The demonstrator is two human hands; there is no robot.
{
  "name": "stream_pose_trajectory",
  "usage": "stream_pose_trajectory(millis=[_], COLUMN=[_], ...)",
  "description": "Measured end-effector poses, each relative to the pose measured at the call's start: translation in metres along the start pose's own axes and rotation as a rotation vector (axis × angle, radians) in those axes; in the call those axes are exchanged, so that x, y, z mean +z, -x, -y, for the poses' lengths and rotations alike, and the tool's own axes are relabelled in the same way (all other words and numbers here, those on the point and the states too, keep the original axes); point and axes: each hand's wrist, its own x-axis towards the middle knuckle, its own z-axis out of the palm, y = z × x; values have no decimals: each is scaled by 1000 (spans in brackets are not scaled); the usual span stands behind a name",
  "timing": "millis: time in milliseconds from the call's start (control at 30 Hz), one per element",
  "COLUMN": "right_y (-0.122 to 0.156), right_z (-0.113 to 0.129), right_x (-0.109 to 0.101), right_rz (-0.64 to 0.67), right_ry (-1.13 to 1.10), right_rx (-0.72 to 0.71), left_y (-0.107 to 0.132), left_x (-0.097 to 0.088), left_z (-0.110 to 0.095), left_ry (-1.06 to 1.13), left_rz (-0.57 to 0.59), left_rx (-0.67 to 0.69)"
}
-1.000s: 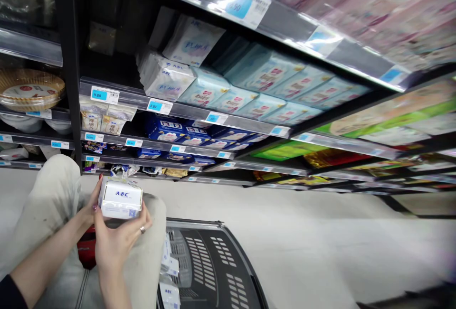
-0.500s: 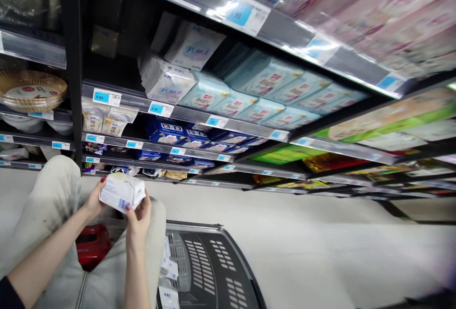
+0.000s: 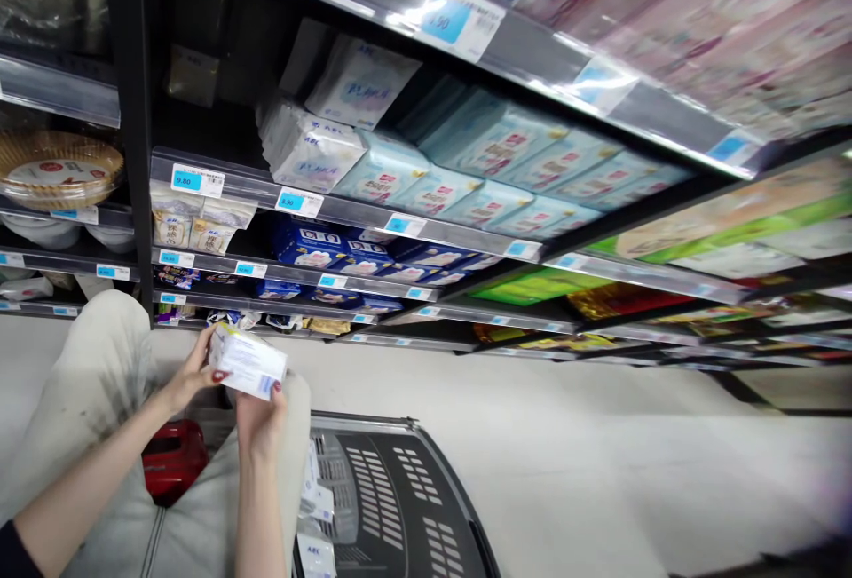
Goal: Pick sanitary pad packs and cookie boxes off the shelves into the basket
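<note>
A small white pack (image 3: 248, 361) with fine blue print, a barcode patch and a yellow mark is held up over my lap. My left hand (image 3: 193, 376) grips its left end, with the thumb on the near face. My right hand (image 3: 262, 418) supports it from below and the right, the thumb at the barcode corner. Beside my right leg stands a dark grey slotted basket (image 3: 413, 489). White packs (image 3: 315, 553) lie along its left side, one lettered ABC.
Ahead, a shelf (image 3: 359, 209) carries white packs (image 3: 316, 152), light-blue packs (image 3: 392, 171) and, lower down, dark blue packs (image 3: 310, 245). Paper tray liners (image 3: 59, 170) sit on the left shelf. Something red (image 3: 174, 463) is between my legs. Pale floor (image 3: 565, 436) extends right.
The white pack has shifted a little right and turned, so its printed broad face shows more. My left thumb now rests on the near face. The basket and shelves look unchanged.
</note>
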Motion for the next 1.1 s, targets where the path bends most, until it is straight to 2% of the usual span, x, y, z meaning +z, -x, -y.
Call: stream_pose_trajectory(millis=[67, 200, 367, 600, 733, 800, 867, 967, 1100], right_y=[0, 3, 5, 8, 7, 6, 5, 5, 12], right_z=[3, -1, -12, -6, -1, 2, 9, 20, 24], right_x=[3, 1, 2, 13, 14, 13, 11, 11, 14], right_rz=[-24, -107, -54, -83, -73, -49, 1, 59, 4], right_ry=[-83, -276, -255, -373, -347, -301, -224, -63, 65], right_rx=[52, 203, 265, 321, 325, 316, 283, 154, -8], left_y=[5, 12, 17, 17, 17, 15, 12, 5, -1], left_x=[4, 18, 26, 22, 21, 19, 16, 9, 1], left_z=[0, 3, 6, 3, 6, 6, 3, -5, -18], left_ry=[-160, -434, -651, -729, -669, -594, -470, -279, -173], left_rz=[46, 34, -26, -11, -12, -27, -44, -20, 100], left_rx=[104, 332, 597, 746, 710, 619, 470, 269, 214])
